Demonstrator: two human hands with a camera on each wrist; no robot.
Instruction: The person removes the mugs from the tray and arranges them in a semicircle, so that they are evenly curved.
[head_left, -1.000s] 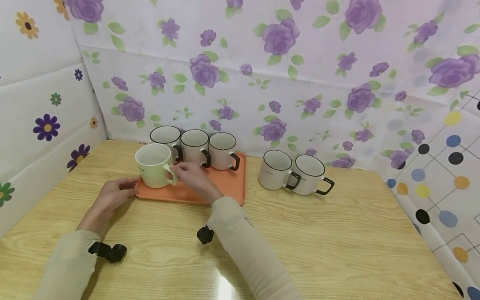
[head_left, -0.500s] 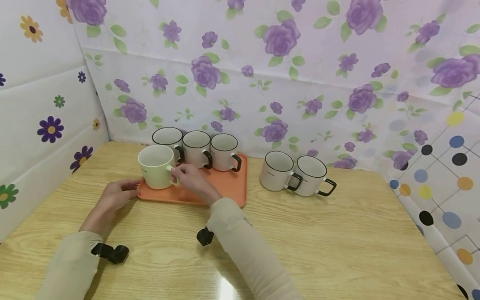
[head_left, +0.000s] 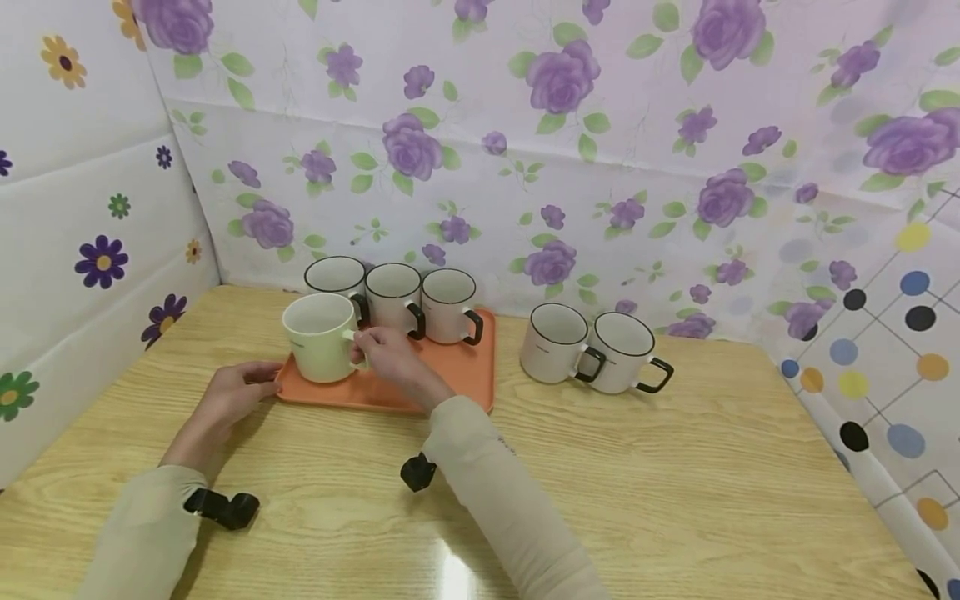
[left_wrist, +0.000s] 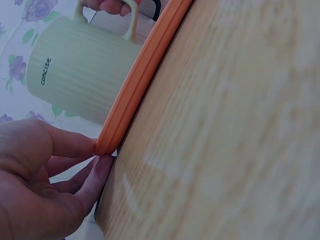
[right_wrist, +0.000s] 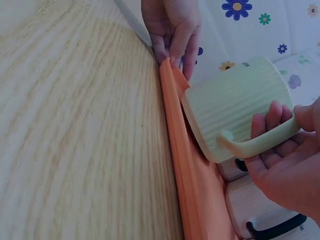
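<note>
A pale green ribbed mug [head_left: 321,343] stands at the front left of an orange tray [head_left: 457,371]. My right hand [head_left: 392,357] grips it by the handle, fingers curled through the loop with the thumb on top, as the right wrist view shows. My left hand [head_left: 234,393] pinches the tray's front left corner between thumb and fingers; the left wrist view has this hand [left_wrist: 45,175] low at the table's edge. Behind the green mug, three white mugs with black rims and handles stand in a row: a left one [head_left: 318,283] partly hidden, a middle one [head_left: 390,304], a right one [head_left: 444,317].
Two more white mugs, one [head_left: 551,350] slightly overlapping the other [head_left: 615,358], stand on the wooden table [head_left: 675,483] to the right of the tray, handles pointing right. A flowered cloth [head_left: 480,192] hangs behind, and patterned cloths close off both sides.
The green mug has shifted slightly right and toward me, with my right hand on its handle. My left hand stays at the tray corner. The white mugs keep their places.
</note>
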